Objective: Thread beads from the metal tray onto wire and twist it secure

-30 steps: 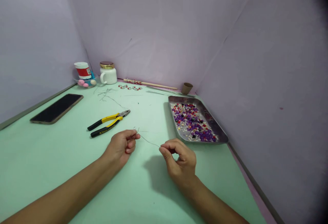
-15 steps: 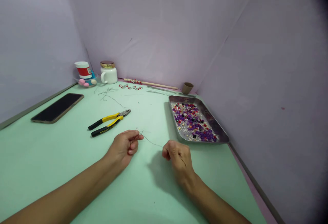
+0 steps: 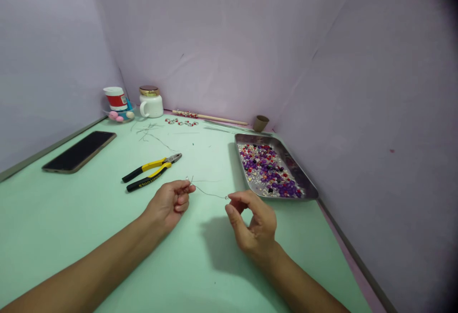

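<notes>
My left hand (image 3: 169, 204) is closed in a pinch on a thin wire (image 3: 210, 194), with a small clear bead (image 3: 187, 179) at its fingertips. The wire runs right to a tiny bead (image 3: 226, 198) at its far end, beside the index fingertip of my right hand (image 3: 255, 221). That hand's thumb and forefinger stand apart; I cannot tell whether the index finger touches the bead. Combination pliers (image 3: 153, 170) with yellow and black handles lie beyond my left hand. Past my right hand sits a metal tray (image 3: 310, 190) of mixed beads (image 3: 268, 170).
A phone (image 3: 80, 151) lies at the left. Along the back are a white jar (image 3: 151, 106), a red-and-white tub (image 3: 116, 98), a wooden stick (image 3: 222, 119), beaded wire pieces (image 3: 182, 122), loose wires (image 3: 148, 130) and a brown cup (image 3: 261, 123).
My right hand's thumb and forefinger have parted from their pinch, and a tiny bead now shows at the wire's end. My left hand has shifted slightly left, still pinching the wire.
</notes>
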Demonstrator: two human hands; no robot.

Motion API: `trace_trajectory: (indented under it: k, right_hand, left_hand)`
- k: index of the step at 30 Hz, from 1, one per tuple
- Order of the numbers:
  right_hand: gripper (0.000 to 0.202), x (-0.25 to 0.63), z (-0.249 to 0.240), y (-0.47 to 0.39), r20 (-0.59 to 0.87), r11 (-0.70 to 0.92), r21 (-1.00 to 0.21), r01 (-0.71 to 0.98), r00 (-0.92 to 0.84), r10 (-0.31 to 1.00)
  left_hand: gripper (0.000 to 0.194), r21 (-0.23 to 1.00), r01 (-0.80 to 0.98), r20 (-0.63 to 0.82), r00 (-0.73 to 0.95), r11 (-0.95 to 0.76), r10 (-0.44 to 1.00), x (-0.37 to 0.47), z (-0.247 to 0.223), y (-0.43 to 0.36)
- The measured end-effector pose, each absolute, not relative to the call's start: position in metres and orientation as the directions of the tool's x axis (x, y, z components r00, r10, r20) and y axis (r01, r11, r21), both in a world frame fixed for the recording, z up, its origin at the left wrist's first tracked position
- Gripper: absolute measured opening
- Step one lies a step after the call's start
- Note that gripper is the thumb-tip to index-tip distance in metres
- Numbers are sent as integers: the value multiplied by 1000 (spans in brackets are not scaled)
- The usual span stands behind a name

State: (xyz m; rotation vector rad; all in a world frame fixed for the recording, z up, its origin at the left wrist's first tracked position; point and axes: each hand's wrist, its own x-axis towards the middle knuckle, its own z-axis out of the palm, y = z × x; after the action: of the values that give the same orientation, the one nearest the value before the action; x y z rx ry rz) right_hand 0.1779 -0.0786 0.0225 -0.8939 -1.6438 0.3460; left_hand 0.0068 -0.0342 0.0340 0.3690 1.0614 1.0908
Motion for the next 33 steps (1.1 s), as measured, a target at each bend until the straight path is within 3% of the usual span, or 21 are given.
trace_trajectory:
  k: [9,16,21,25,30,33]
  right_hand:
    - [8,178,27,-80,691,619,-592,515,-71,720]
    - [23,179,22,-77,606,550,-617,563,-106,789]
    - [41,177,16,-75,394,388,-825,411,-73,916]
    - [50,178,15,-73,212,250,-929,272,-162,964]
    - [43,183,16,-72,300,304,-948,95,-57,952]
    - [31,184,18,-73,381,375,-917,139,17,924]
  left_hand:
    - [11,782,-488,-441,7,389,897,11,32,-39]
    - [12,835,-439,-379,-21,332,925,13,29,-43]
    - [13,842,-428,-374,-29,327,927,15,29,-43]
    - [13,812,-464,-398,5,355,917,14,32,-41]
    - [10,789,-502,-415,-10,354,910,9,32,-36]
    - [10,790,-505,-417,-26,348,909,8,30,-35]
